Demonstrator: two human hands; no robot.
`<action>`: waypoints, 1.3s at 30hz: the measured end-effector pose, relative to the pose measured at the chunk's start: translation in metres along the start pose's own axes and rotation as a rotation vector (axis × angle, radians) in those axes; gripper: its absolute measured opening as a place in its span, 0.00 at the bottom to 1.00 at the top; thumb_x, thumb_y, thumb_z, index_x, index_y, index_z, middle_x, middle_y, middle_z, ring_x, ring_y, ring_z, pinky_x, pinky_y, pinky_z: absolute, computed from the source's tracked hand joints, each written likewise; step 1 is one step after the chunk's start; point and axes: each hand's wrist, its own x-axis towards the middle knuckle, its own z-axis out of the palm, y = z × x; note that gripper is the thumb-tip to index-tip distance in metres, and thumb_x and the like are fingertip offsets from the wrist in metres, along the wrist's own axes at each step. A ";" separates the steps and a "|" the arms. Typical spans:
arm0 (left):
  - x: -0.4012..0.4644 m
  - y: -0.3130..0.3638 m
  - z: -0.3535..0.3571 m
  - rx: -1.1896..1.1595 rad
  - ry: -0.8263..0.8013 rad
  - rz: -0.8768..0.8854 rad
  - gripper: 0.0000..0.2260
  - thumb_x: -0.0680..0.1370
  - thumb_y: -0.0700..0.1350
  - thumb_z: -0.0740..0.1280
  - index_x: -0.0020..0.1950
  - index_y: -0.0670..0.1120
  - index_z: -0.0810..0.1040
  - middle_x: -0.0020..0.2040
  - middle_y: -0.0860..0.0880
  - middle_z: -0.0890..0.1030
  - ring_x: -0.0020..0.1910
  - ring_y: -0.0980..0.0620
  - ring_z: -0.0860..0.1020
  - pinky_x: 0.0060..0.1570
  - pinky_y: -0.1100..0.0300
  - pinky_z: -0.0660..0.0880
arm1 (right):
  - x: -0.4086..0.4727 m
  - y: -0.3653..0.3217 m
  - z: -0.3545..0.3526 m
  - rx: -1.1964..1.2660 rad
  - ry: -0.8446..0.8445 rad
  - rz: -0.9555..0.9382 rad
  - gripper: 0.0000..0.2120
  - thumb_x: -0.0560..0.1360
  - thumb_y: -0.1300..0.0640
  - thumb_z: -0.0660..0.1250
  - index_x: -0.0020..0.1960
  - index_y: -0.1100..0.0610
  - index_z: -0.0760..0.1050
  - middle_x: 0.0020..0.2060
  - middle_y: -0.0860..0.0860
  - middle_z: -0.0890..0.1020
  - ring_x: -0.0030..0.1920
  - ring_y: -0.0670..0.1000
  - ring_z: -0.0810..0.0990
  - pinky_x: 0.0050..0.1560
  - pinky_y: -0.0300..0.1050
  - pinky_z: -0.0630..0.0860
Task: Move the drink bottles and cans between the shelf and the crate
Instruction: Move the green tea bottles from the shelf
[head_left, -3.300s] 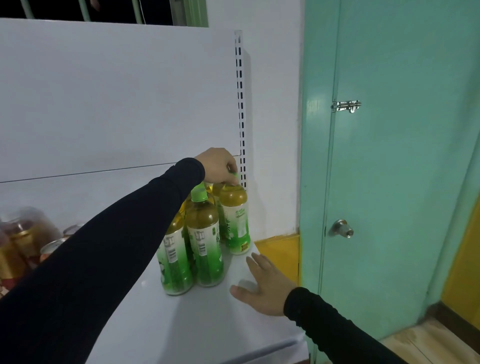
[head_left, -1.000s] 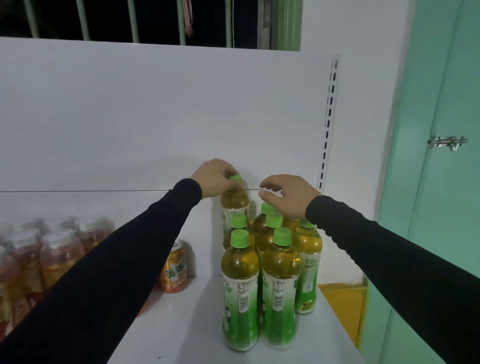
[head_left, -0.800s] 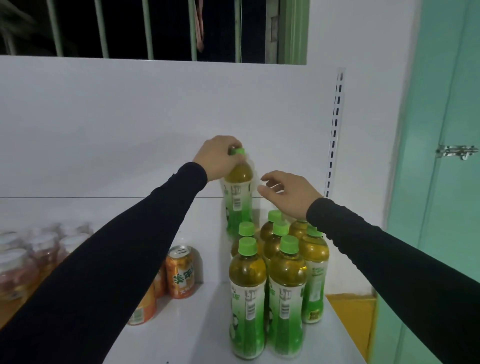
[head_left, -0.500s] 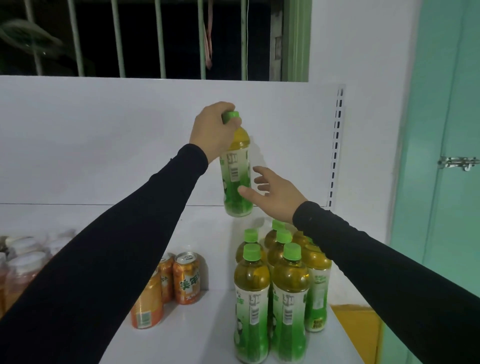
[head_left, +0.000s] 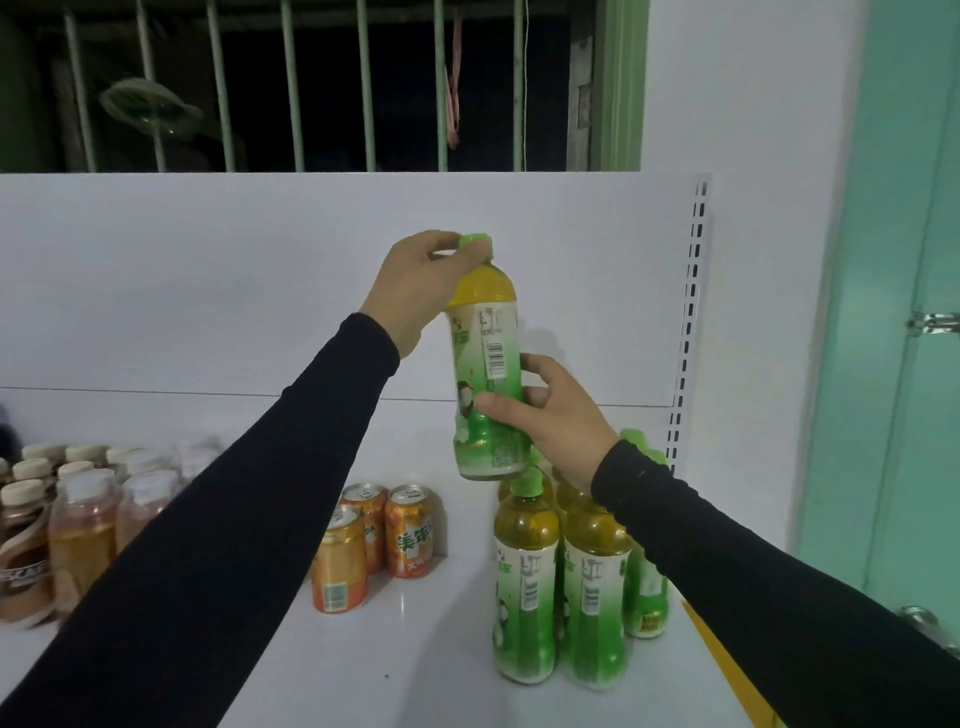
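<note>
Nearest to us, both black sleeves (head_left: 218, 561) reach forward over the white shelf (head_left: 405, 660). On the shelf, at the right, we see a cluster of green-capped tea bottles (head_left: 527, 587) standing upright and touching one another. To their left stand three orange cans (head_left: 340, 564), close together, the front one slightly apart from the rear pair. Further left we see a group of pale-capped bottles (head_left: 83, 530) with amber and brown contents, somewhat blurred.

Above the cluster, we hold one tea bottle (head_left: 488, 364) in the air, upright with a slight tilt, clear of the shelf and of the caps below it. Our right hand (head_left: 556, 415) wraps the lower label, thumb across the front and fingers curled behind. Our left hand (head_left: 421, 291) grips the top of the same bottle, with fingers closed around the green cap (head_left: 475, 244) and neck.

Behind the lifted bottle we see the white back panel (head_left: 208, 280) and, at its right edge, a slotted upright rail (head_left: 691, 322). Beyond the panel we see a barred window (head_left: 291, 83), dark outside. At the far right stands a turquoise door (head_left: 904, 260) with a metal latch (head_left: 935, 323).
</note>
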 end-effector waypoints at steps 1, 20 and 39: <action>-0.011 -0.002 -0.001 -0.051 -0.033 -0.038 0.21 0.77 0.55 0.72 0.65 0.45 0.78 0.56 0.49 0.83 0.52 0.51 0.82 0.50 0.56 0.80 | -0.005 0.001 0.000 0.056 -0.015 0.006 0.27 0.73 0.58 0.75 0.68 0.55 0.68 0.54 0.55 0.85 0.53 0.53 0.85 0.58 0.54 0.80; -0.101 -0.027 0.028 -0.333 0.012 -0.224 0.23 0.73 0.44 0.77 0.64 0.48 0.73 0.50 0.44 0.85 0.42 0.49 0.86 0.37 0.55 0.81 | -0.070 0.021 -0.009 -0.319 0.022 -0.126 0.24 0.68 0.36 0.73 0.62 0.38 0.74 0.55 0.41 0.82 0.56 0.44 0.82 0.57 0.48 0.80; -0.120 -0.044 0.034 -0.521 -0.104 -0.289 0.30 0.65 0.49 0.77 0.65 0.44 0.73 0.47 0.47 0.85 0.43 0.47 0.85 0.40 0.51 0.81 | -0.097 0.017 -0.016 -0.162 -0.019 -0.053 0.09 0.76 0.51 0.70 0.50 0.39 0.73 0.44 0.30 0.81 0.47 0.28 0.79 0.49 0.28 0.75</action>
